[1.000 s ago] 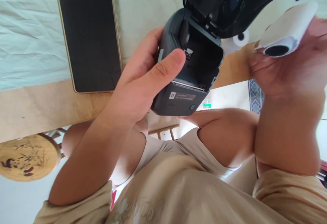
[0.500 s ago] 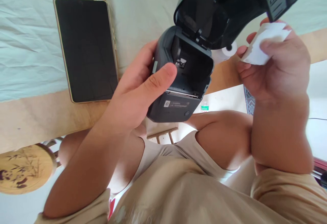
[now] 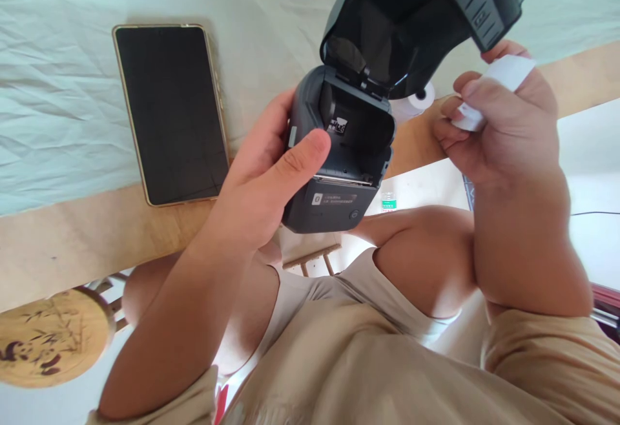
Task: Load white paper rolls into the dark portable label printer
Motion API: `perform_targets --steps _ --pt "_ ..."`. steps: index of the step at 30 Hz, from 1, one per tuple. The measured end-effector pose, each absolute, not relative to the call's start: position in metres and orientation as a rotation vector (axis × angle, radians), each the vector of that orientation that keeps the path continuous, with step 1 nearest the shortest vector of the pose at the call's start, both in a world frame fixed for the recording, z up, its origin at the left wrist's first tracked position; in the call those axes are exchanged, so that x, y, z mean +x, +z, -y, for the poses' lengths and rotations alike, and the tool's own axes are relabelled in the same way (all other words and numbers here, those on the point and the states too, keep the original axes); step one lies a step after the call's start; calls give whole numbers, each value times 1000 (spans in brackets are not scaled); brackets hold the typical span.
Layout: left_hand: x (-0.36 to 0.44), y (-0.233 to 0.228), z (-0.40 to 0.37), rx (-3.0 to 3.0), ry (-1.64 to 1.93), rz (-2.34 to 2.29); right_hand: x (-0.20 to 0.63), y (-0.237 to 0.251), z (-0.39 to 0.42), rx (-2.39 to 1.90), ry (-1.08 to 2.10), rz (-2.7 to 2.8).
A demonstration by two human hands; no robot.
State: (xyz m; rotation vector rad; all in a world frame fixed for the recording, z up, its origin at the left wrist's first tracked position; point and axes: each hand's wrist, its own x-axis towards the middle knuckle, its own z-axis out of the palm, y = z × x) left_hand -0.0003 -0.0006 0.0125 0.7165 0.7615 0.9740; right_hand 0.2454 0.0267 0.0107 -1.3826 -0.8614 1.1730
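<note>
One dark-screened tablet (image 3: pixel 169 115) is laid flat on the tabletop (image 3: pixel 97 225), then the left hand (image 3: pixel 264 183) is wrapped around a black printer (image 3: pixel 334 196) held up near the edge, thumb in front and fingers behind, probably so its open bay (image 3: pixel 361 124) gets tipped into view with the lid (image 3: pixel 387 24) flipped back. Next, a white roll (image 3: pixel 420 99) is parked just behind the lid, and some white paper (image 3: pixel 506 73) is pinched in the right hand (image 3: pixel 508 118) between thumb and curled fingers, likely to clear the lid.

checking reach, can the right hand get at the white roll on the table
Probably yes, though awkwardly: the right hand is near the white roll but holds white paper, and the open lid partly hides the roll.
</note>
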Motion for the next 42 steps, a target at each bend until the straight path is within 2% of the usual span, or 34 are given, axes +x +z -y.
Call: perform_targets --steps 23,37,42 --pt "3 11 4 763 1033 -786 248 -1 -21 -1272 1067 1201" --pt "9 9 4 751 1089 -775 266 -10 -15 -1514 308 1815" --pt "3 5 2 753 1025 -732 263 -8 -12 -1515 269 1832"
